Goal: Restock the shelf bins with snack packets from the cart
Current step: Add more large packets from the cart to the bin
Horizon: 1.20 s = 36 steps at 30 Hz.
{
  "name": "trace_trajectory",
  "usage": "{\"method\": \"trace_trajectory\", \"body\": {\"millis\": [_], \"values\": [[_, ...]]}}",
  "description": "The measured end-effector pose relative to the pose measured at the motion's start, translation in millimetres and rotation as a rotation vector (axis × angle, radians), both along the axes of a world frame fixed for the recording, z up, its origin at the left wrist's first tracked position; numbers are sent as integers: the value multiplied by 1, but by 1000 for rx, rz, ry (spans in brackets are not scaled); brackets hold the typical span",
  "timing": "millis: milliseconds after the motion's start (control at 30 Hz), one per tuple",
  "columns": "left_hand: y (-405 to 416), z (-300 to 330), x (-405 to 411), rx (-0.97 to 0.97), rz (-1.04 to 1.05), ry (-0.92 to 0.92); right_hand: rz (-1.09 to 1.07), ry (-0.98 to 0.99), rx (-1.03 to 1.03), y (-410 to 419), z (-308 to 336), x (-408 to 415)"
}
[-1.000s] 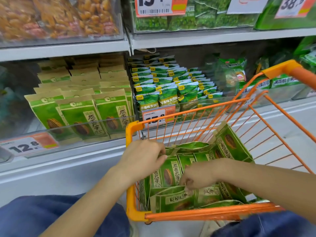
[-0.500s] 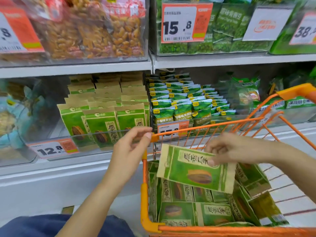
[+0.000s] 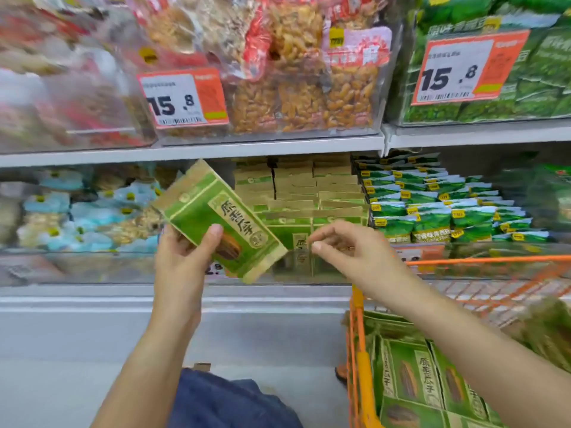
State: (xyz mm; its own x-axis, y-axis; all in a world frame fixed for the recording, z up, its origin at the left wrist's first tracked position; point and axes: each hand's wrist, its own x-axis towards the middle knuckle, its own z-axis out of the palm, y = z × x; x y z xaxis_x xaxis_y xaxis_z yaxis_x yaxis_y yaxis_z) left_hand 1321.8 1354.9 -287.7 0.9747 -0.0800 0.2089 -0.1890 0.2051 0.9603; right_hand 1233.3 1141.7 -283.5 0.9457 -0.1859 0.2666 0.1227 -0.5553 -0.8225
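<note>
Shelving filled the background, with an upper shelf [image 3: 268,148] carrying clear bins of orange and red snack bags and two price tags reading 15.8. Below it, the target bin [image 3: 309,267], clear-fronted, held rows of green-and-tan packets [image 3: 296,186] standing upright and stacked toward the back. A neighbouring bin [image 3: 448,211] to the right held green-and-white packets, and one to the left held pale blue ones.

The left hand [image 3: 185,251] gripped one green snack packet [image 3: 222,217], thumb across its printed face and fingers behind it. The packet was tilted, its top corner pointing up and left, and it was held in front of the target bin, not yet inside it. The right hand [image 3: 349,248] hovered just beside the packet's lower right corner. Its fingers were loosely curled, thumb and forefinger close together, and it appeared to hold nothing.

The orange cart [image 3: 360,366] stood at lower right, well apart from the raised packet. Several matching packets [image 3: 417,375] lay inside it, overlapping one another.

Progress assessment: the target bin already appeared well filled, though blur hid its front row. One packet was in transit. The cart's remaining stock indicated that a good number of transfers were left. The next step likely required straightening the packet upright before setting it into the front row.
</note>
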Motion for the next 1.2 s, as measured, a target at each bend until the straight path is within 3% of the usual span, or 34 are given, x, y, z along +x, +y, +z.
{"method": "trace_trajectory", "body": {"millis": [167,300,433,500,600,700,767,900,967,1100,1200], "values": [[8,7,55,173,-6,-252,4,-2,31,3,-6,10],[-5,-20,82,501,-188,-178,-18,36,-11,1,-19,5],[-12,-36,84,882,40,-202,0,111,-75,-9,-33,-6],[-15,-33,81,891,91,-136,55,141,-158,-13,-34,-17],[-12,-26,75,971,69,-62,36,22,-255,-23,-33,-37],[-9,-21,47,1120,272,-342,25,-31,-330,-44,-40,-60],[-22,-18,11,1005,295,-567,1,79,-403,-61,-49,-71],[-74,-40,-54,921,-261,-570,114,691,-705,-80,-78,-75],[-95,-58,-74,905,-349,-561,77,880,-584,-76,-92,-71],[-108,-80,-90,855,-399,-466,-36,1186,-43,-54,-120,-56],[-107,-83,-93,836,-395,-433,-89,1212,103,-41,-128,-50]]}}
